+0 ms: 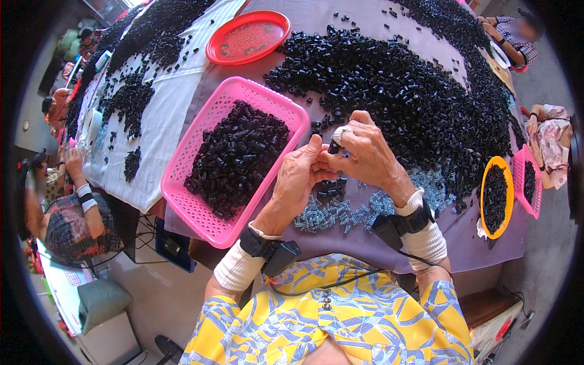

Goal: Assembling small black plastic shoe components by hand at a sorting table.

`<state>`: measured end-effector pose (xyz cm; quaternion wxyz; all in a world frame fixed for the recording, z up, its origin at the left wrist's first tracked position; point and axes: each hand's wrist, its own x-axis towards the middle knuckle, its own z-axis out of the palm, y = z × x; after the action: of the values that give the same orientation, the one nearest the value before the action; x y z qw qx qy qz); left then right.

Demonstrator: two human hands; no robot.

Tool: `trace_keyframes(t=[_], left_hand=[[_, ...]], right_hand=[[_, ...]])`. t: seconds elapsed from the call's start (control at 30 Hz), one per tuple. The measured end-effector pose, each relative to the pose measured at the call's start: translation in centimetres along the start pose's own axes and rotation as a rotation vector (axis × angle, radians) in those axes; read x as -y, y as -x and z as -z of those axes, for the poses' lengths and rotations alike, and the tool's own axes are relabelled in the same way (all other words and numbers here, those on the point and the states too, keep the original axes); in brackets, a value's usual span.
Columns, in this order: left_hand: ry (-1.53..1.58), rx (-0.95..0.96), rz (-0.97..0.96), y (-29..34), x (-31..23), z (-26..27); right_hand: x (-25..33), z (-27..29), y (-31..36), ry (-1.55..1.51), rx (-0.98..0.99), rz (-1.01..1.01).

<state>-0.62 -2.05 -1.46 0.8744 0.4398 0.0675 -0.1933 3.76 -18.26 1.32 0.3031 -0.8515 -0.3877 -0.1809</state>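
My right hand (372,153), white tape around a finger, is closed in a pinch around a small black plastic piece (334,147). The thumb and fingers of my left hand (295,177) are pressed together against the right fingertips; what they grip is hidden. Both hands are above the table edge, just right of a pink perforated basket (177,177) holding many similar black pieces (234,161). Beneath and right of my wrists lie small pale-blue metallic bits (331,214), seemingly springs. A few black pieces (330,190) rest under my hands.
A large heap of black pieces (389,79) spreads beyond my hands. A red tray (226,59) sits behind the basket. An orange-rimmed bowl (506,213) and another pink basket (535,198) stand at the right. People (78,213) sit around the table. A cable (353,280) links my wrist straps.
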Motion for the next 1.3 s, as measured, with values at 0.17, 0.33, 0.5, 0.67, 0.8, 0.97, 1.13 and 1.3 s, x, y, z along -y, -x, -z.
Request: trace_keyframes(t=[0.17,0.33,0.5,0.67,0.8,0.97,1.13,1.3], left_hand=[[-0.027,0.038,-0.009,0.1,-0.2,-0.2],[-0.094,-0.038,-0.120,0.4,-1.4,-0.3],[0.178,-0.203,-0.366,1.5,-4.3,0.8],[0.310,-0.292,-0.439,2.7,-5.3,3.8],[0.281,-0.225,-0.329,2.8,-4.5,2.6],[0.088,-0.122,-0.251,2.3,-2.9,0.6],[-0.176,-0.122,-0.106,1.3,-1.2,-0.3],[-0.292,-0.042,-0.032,0.3,-0.5,-0.8]], right_hand=[[0.2,0.3,-0.2,0.059,0.025,-0.013],[0.3,1.7,-1.2,-0.021,0.079,-0.029],[-1.0,2.4,-0.4,0.132,0.146,-0.135],[-2.5,-0.1,2.7,0.243,0.290,-0.099],[-2.7,-1.9,3.9,0.376,0.349,-0.046],[-3.5,-2.7,4.6,0.410,0.347,0.005],[-2.6,-1.0,3.3,0.231,0.272,-0.066],[0.4,2.7,-0.1,0.107,0.184,0.057]])
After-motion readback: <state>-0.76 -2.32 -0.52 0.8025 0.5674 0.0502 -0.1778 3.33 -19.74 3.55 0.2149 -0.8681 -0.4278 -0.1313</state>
